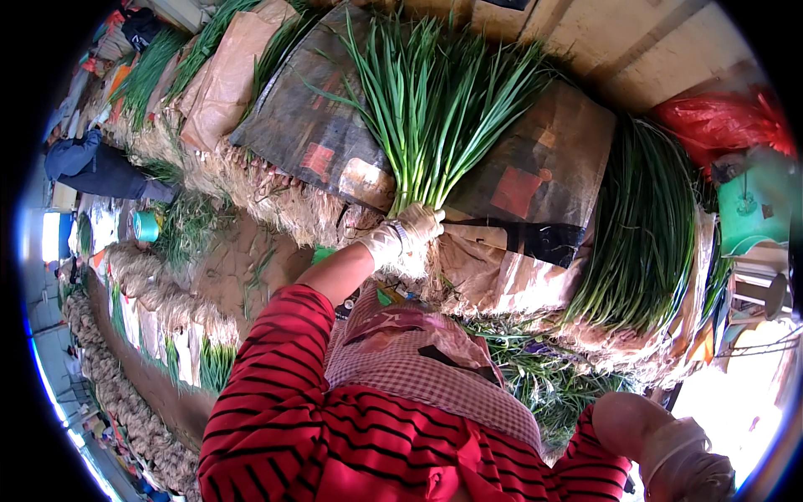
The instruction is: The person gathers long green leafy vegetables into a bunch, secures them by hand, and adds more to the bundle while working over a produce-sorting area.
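Observation:
My left hand (410, 232), in a pale glove, is closed round the lower stems of a bunch of chives (447, 109). Its long green leaves fan out away from me over dark printed sacking (309, 92). Below the fist hang the pale, stringy roots. At the lower right my right hand (690, 468), gloved too, is held out to the side, away from the bunch. Its fingers are dim and partly lost at the picture's rim, so what they do cannot be made out. A checked apron (418, 356) covers my lap.
A long heap of rooted bunches (259, 180) runs left, partly under tan sheeting (230, 75). More chives (644, 226) lie at right, beside a green bucket (757, 213) and red plastic (723, 117). Loose leaves (552, 376) litter the floor. Another person (100, 167) bends over the heap far left.

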A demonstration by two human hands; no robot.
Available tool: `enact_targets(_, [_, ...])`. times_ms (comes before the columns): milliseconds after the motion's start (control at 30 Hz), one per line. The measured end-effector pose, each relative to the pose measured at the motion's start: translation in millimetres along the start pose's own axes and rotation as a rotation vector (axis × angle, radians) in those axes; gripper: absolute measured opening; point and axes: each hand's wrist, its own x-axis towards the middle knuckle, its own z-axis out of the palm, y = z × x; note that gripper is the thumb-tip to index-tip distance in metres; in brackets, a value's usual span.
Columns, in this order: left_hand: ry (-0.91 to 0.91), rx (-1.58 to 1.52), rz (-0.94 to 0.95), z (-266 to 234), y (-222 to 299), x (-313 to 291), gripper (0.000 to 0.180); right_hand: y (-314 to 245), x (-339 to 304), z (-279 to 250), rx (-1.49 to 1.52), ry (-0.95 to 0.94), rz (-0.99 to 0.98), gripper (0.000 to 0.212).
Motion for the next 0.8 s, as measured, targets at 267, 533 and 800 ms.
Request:
enact_targets(267, [-0.393,-0.1,-0.241,-59.0,52.7,18.4,0.009,-18.3,-14.3,4.2,-0.033,0.052,0.044,0.025])
enact_targets(533, [-0.347,-1.266,-0.035,-127.3,154.3,-12.1,0.01,-89.2,-116.8,-17.7,0.737,0.516,-0.049,0.03])
enact_targets(800, [-0.611,-0.061,0.156,-3.5,171.1,-80.3,0.03,-1.0,-378.9,52.0,0.703,1.192,1.845,0.058])
